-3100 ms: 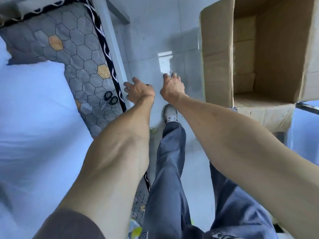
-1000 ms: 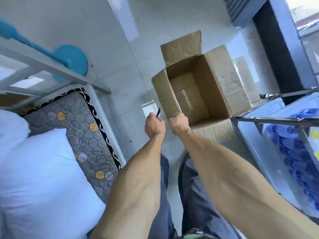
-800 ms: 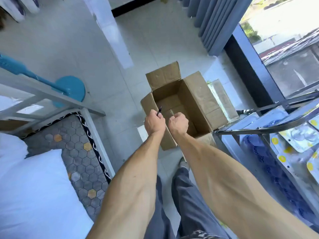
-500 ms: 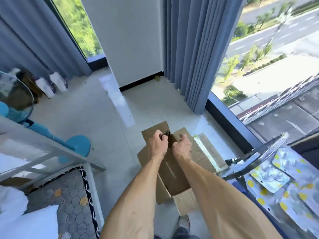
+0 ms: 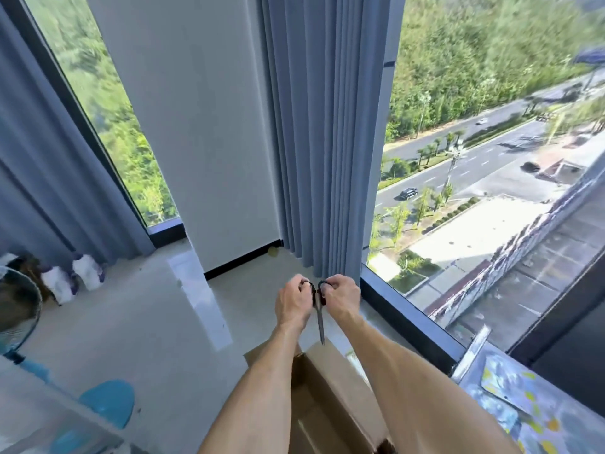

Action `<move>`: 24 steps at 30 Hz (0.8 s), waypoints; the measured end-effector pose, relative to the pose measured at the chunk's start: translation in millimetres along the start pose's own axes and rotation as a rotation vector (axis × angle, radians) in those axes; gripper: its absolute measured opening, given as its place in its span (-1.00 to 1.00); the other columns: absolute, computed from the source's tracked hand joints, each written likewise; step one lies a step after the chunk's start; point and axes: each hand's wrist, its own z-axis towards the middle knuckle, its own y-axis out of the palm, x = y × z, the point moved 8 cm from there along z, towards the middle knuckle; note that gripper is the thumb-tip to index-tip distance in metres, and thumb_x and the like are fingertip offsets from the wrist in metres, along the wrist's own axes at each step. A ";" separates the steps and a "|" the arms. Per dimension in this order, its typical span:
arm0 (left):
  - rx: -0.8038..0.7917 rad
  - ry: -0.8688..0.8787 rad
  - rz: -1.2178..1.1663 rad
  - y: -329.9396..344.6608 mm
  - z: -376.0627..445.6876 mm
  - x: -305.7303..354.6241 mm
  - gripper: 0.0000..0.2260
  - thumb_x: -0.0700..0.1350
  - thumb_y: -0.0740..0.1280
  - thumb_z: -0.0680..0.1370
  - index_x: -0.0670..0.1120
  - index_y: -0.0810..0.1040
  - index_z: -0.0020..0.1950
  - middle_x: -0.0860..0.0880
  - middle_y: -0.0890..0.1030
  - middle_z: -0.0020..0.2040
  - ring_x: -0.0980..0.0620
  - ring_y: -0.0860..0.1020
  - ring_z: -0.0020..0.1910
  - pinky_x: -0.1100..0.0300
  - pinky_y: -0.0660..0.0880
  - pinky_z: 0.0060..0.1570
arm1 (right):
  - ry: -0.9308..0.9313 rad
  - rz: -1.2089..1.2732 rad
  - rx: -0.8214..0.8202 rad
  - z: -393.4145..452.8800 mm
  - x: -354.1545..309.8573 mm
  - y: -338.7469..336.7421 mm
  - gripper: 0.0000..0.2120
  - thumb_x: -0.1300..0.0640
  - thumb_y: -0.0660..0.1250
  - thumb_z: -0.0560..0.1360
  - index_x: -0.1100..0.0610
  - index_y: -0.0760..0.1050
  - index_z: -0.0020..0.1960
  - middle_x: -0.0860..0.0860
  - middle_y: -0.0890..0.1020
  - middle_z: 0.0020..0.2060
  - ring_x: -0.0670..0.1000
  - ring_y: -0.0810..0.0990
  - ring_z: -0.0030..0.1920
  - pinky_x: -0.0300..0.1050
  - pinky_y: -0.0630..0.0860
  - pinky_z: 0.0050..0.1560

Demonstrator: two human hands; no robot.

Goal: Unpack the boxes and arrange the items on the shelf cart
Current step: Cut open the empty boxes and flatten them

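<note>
Box [image 5: 330, 401] low in view, brown cardboard, on the pale floor [image 5: 157, 322] between the two bare forearms, partly hidden by them. Cart [image 5: 523, 407] at lower right, just beside the box, top shelf strewn with blue packets dotted yellow (contents too blurred to read). Scissors [image 5: 320, 317] above the box, black loops up, closed blades pointing down, tip just short of the box's far edge. Left hand [image 5: 293, 304] curled round the left loop, right hand [image 5: 340, 298] curled round the right loop, knuckles nearly touching, fingers tight on the handles. At lower left, pale frame rails and a blue fan base [image 5: 108, 403]; fan cage [image 5: 18, 309] at the left edge. Farther back on the left, two white bottles [image 5: 75, 278] near the curtain foot. Beyond, white pillar [image 5: 196, 126] with a black skirting, blue curtains [image 5: 327, 126] on either side, tall windows giving on trees and a road with cars.
</note>
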 end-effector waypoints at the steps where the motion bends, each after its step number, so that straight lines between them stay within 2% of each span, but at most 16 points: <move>1: -0.006 -0.002 0.002 1.5 2.9 -0.8 -0.82 -0.09 0.16 0.58 -0.01 0.49 -0.17 0.02 0.58 -0.24 -0.03 0.52 -0.22 0.14 0.36 -0.32 | 0.007 -0.019 0.012 1.6 -0.4 0.3 -0.88 0.18 0.34 0.52 0.11 0.66 -0.03 0.03 0.67 -0.14 0.05 0.64 -0.03 -0.19 0.50 -0.07; 4: -0.049 -0.003 0.005 12.7 14.8 -7.4 -0.81 -0.11 0.14 0.61 -0.01 0.46 -0.17 -0.02 0.58 -0.22 -0.06 0.51 -0.20 0.12 0.36 -0.30 | 0.062 -0.132 0.054 6.7 2.5 5.8 -0.85 0.18 0.29 0.53 0.11 0.64 -0.01 0.07 0.66 -0.07 0.09 0.61 0.01 -0.17 0.47 -0.04; 8: -0.116 -0.029 0.034 26.2 33.3 -21.1 -0.83 -0.16 0.12 0.62 -0.08 0.47 -0.09 -0.04 0.57 -0.14 -0.05 0.47 -0.16 0.13 0.30 -0.27 | 0.193 -0.178 0.099 15.3 12.7 23.0 -0.82 0.22 0.25 0.52 0.16 0.61 0.03 0.12 0.66 -0.04 0.13 0.61 0.04 -0.10 0.55 0.02; 11: -0.172 -0.041 0.062 33.7 54.0 -36.3 -0.83 -0.17 0.12 0.64 -0.11 0.48 -0.04 -0.03 0.54 -0.12 -0.01 0.44 -0.15 0.16 0.28 -0.27 | 0.274 -0.171 0.136 22.4 17.3 43.0 -0.85 0.23 0.26 0.54 0.15 0.60 0.02 0.10 0.65 -0.06 0.12 0.61 0.01 -0.12 0.51 -0.06; 14: -0.238 -0.033 0.095 34.7 82.7 -53.7 -0.82 -0.15 0.10 0.65 -0.09 0.47 -0.05 -0.02 0.54 -0.13 0.08 0.41 -0.26 0.25 0.23 -0.40 | 0.319 -0.136 0.169 34.9 15.2 66.3 -0.86 0.24 0.26 0.53 0.14 0.60 -0.03 0.07 0.65 -0.12 0.07 0.60 -0.07 -0.17 0.46 -0.16; 17: -0.297 -0.052 0.080 38.7 116.2 -71.5 -0.81 -0.16 0.09 0.66 -0.09 0.46 -0.06 -0.03 0.55 -0.14 0.12 0.37 -0.31 0.30 0.23 -0.42 | 0.382 -0.076 0.250 42.7 13.7 83.5 -0.86 0.25 0.26 0.54 0.15 0.60 -0.04 0.06 0.63 -0.14 0.02 0.56 -0.15 -0.21 0.41 -0.23; 20: -0.311 -0.168 0.015 36.3 141.6 -102.2 -0.77 -0.21 0.10 0.63 -0.21 0.54 0.02 -0.17 0.61 0.01 -0.06 0.49 -0.12 0.19 0.35 -0.20 | 0.506 0.019 0.368 39.6 23.2 90.5 -0.86 0.30 0.22 0.54 0.20 0.57 -0.03 0.09 0.58 -0.19 0.03 0.52 -0.24 -0.22 0.39 -0.36; 22: -0.348 -0.268 -0.015 37.2 150.9 -126.3 -0.76 -0.24 0.16 0.61 -0.30 0.59 0.08 -0.25 0.62 0.07 -0.20 0.54 0.01 0.17 0.35 -0.14 | 0.586 0.041 0.391 32.1 32.0 99.1 -0.87 0.32 0.22 0.52 0.22 0.52 0.00 0.13 0.59 -0.13 0.10 0.55 -0.16 -0.12 0.48 -0.23; 24: -0.389 -0.332 -0.051 39.6 155.3 -140.5 -0.78 -0.25 0.21 0.59 -0.31 0.61 0.09 -0.27 0.64 0.06 -0.26 0.57 0.06 0.16 0.38 -0.14 | 0.626 -0.060 0.367 22.7 37.7 106.0 -0.85 0.30 0.25 0.52 0.17 0.42 0.08 0.12 0.58 -0.05 0.09 0.52 -0.12 -0.10 0.44 -0.20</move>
